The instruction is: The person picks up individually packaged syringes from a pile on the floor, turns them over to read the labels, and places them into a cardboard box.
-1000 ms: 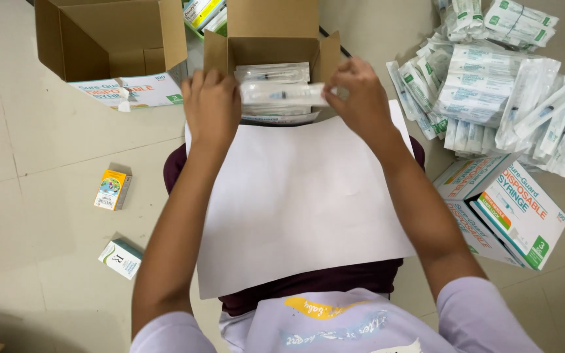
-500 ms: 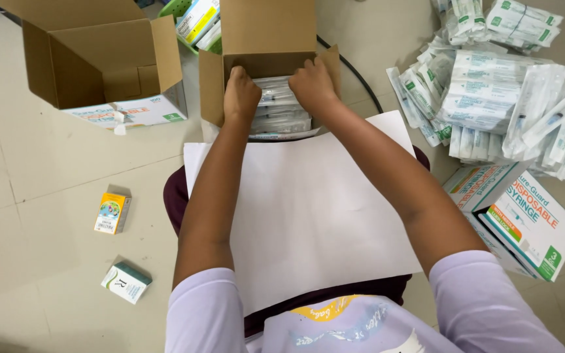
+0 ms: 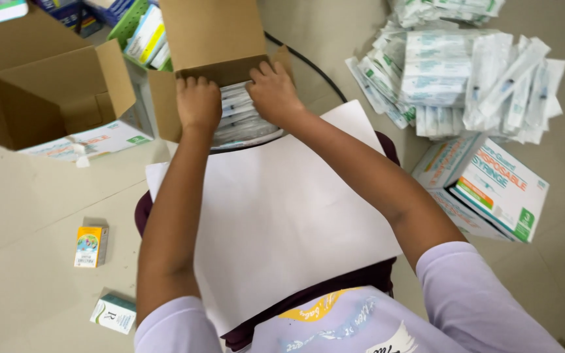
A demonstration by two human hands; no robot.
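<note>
A small open cardboard box (image 3: 165, 108) sits at the far edge of my lap, filled with a stack of clear-wrapped syringes (image 3: 238, 117). My left hand (image 3: 198, 103) presses on the left end of the stack inside the box. My right hand (image 3: 273, 93) presses on the right end, fingers reaching to the box's back wall. A large white sheet of paper (image 3: 282, 216) covers my lap below the box.
A bigger open cardboard box (image 3: 40, 98) stands at the left. A heap of wrapped syringes (image 3: 452, 78) lies at the upper right, above two closed white syringe cartons (image 3: 492, 189). Two small cartons (image 3: 90, 246) (image 3: 114, 314) lie on the floor at the left. A green basket (image 3: 129, 23) is behind.
A second ago both hands held a wrapped bundle of syringes above the box. They lowered it into the box and now press down on the stack. The view has swung right.
</note>
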